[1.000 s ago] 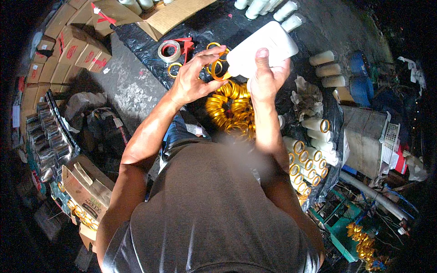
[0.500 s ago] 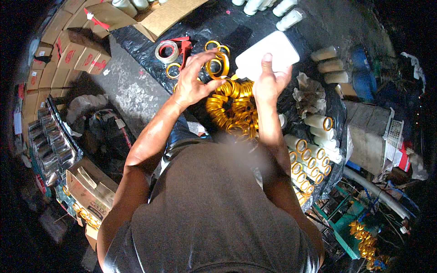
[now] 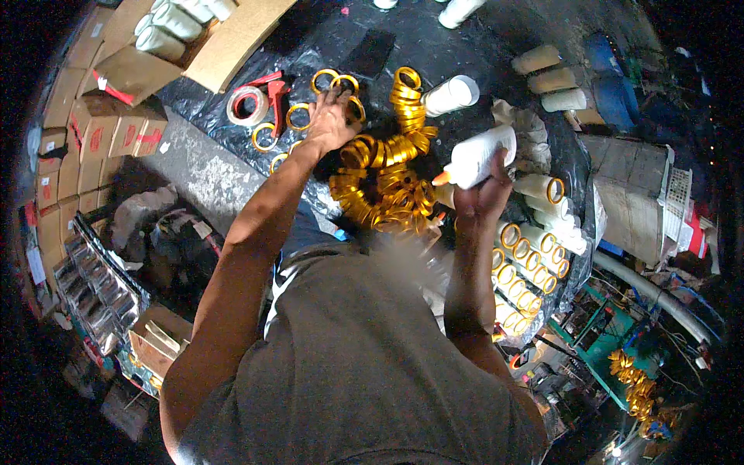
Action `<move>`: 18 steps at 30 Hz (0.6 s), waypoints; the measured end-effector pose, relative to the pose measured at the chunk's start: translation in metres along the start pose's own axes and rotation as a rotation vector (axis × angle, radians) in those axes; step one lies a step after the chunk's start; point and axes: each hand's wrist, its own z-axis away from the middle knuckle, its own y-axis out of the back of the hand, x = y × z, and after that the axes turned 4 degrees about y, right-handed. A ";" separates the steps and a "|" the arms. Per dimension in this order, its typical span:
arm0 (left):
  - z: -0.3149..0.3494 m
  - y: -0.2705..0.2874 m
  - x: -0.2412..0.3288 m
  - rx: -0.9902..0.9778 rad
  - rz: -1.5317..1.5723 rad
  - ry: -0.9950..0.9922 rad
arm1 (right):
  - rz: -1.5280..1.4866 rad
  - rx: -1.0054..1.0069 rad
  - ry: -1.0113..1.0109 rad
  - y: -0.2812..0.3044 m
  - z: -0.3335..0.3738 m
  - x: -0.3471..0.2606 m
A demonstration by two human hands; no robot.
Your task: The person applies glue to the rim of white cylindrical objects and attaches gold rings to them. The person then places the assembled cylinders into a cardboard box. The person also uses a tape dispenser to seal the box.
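your left hand point(image 3: 332, 128), the nearer, covers part of a gold ring point(image 3: 361, 110) toward the left edge of the black plastic sheet point(image 3: 310, 46); i cannot tell if its fingers grip. your right hand point(image 3: 482, 194) clamps the white squeeze bottle point(image 3: 477, 155) nearer the right edge, long axis slanting, orange nozzle point(image 3: 442, 179) lower left.

I wear this wide fisheye view on my head, as the left of two cameras side by side, and it looks steeply down and forward onto the heap of gold rings point(image 3: 407, 190). The lens hangs above the heap's near side, so close over my dark shirt point(image 3: 372, 349) that cloth fills most of that side. My left forearm point(image 3: 267, 205) crosses left of the heap, my right forearm point(image 3: 471, 256) right of it. Far left of the heap, stacked cartons point(image 3: 97, 132) bend toward the rim
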 end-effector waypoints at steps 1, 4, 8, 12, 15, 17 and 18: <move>-0.002 0.008 0.012 0.010 -0.015 0.014 | 0.031 0.029 -0.001 0.003 0.003 -0.007; -0.022 0.008 0.025 0.040 0.040 -0.097 | 0.108 0.206 0.023 0.003 0.011 -0.024; -0.044 0.001 0.041 -0.168 0.199 -0.313 | 0.873 0.196 0.226 0.066 0.011 -0.046; -0.008 -0.004 0.066 -0.222 0.278 -0.502 | 0.243 0.334 0.099 0.070 0.035 -0.073; 0.035 -0.015 0.094 -0.129 0.408 -0.610 | 0.149 0.441 0.158 0.077 0.048 -0.091; 0.057 -0.025 0.111 -0.215 0.296 -0.670 | 0.054 0.484 0.153 0.081 0.056 -0.099; 0.063 -0.035 0.123 -0.310 0.371 -0.549 | 0.061 0.493 0.148 0.083 0.061 -0.101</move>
